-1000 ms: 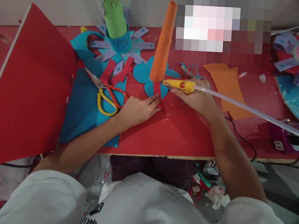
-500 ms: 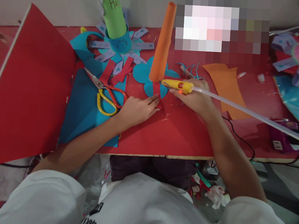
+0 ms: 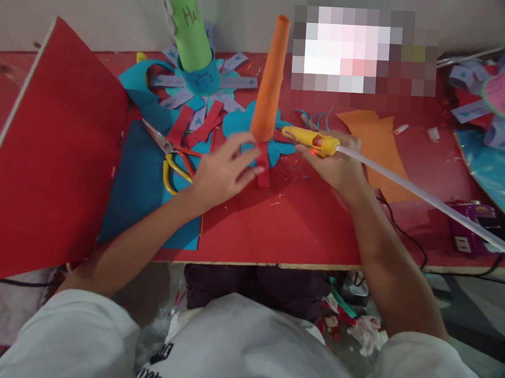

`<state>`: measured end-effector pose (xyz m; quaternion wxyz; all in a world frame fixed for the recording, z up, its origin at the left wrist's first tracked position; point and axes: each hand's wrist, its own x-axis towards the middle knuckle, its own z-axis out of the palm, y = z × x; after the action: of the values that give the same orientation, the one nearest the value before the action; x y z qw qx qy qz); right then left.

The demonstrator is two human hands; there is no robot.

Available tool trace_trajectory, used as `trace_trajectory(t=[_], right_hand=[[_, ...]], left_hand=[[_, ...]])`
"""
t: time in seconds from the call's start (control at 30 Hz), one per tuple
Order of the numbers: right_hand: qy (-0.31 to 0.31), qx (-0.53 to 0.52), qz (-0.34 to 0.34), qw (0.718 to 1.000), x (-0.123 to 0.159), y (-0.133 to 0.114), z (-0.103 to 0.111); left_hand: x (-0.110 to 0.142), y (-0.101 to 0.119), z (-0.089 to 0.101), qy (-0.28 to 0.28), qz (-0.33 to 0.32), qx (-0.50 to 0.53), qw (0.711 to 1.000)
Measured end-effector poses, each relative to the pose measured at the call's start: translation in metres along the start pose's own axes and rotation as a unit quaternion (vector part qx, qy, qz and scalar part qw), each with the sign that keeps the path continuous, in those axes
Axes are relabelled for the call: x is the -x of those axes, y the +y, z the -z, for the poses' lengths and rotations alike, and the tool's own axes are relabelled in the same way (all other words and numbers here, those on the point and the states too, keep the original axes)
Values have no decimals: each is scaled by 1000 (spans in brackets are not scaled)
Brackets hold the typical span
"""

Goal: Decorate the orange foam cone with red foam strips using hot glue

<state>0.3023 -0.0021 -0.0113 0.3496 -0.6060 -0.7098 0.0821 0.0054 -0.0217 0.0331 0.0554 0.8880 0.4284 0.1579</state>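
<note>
My right hand (image 3: 336, 162) is wrapped round a yellow hot glue gun (image 3: 310, 140), whose small orange light glows; a long clear glue stick (image 3: 405, 188) sticks out of its back. My left hand (image 3: 228, 168), fingers spread and slightly blurred, is just left of a red paper strip (image 3: 263, 170). That strip lies at the foot of an orange paper tube (image 3: 270, 80), which stands on a blue flower-shaped paper base (image 3: 234, 123). Whether my left fingertips touch the strip or base, I cannot tell. Partly behind my left hand lie scissors (image 3: 165, 146) with red and yellow handles.
Several loose red strips (image 3: 202, 127) lie by the blue sheet (image 3: 128, 188). A green tube (image 3: 190, 33) stands behind them on a flower base. At left a red board (image 3: 63, 156) stands tilted. Orange paper (image 3: 375, 150) and a purple power socket box (image 3: 473, 223) are at right.
My left hand has lifted off the red strip and opened, moving slightly left. The glue gun's tip has drawn away from the tube's foot to the right, still in my right hand.
</note>
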Motion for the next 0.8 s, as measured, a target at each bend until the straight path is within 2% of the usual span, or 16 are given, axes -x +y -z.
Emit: trace_trajectory(t=[0.1,0.13,0.17,0.3,0.33,0.4,0.53,0.6,0.7,0.8], right_hand=[[26,-7,2,1000,-1,-3,2],[42,-4,10,999,-1,-4,2],[58,-2,18,998,-1,-5,2],[74,-9,26,997,1,-7,5],[68,-8,26,997,2,-7,6],[64,1,26,998,3,-7,9],[74,15,19,997,2,-8,13],[104,-4,29,994,0,-6,12],[158,-43,30,986,0,2,8],[156,-77,-9,985,3,13,2]], left_hand=[[-28,-16,29,146,117,72,980],[-42,-22,37,186,126,104,969],[-57,-28,45,198,112,135,964],[-114,-46,55,125,-1,195,973],[-123,-47,54,113,-37,226,967],[-134,-46,52,97,-63,255,960],[-134,-31,50,95,-66,196,974],[-132,-26,52,108,-80,173,976],[-132,-23,58,135,-67,188,971],[-132,-24,64,171,-35,210,962]])
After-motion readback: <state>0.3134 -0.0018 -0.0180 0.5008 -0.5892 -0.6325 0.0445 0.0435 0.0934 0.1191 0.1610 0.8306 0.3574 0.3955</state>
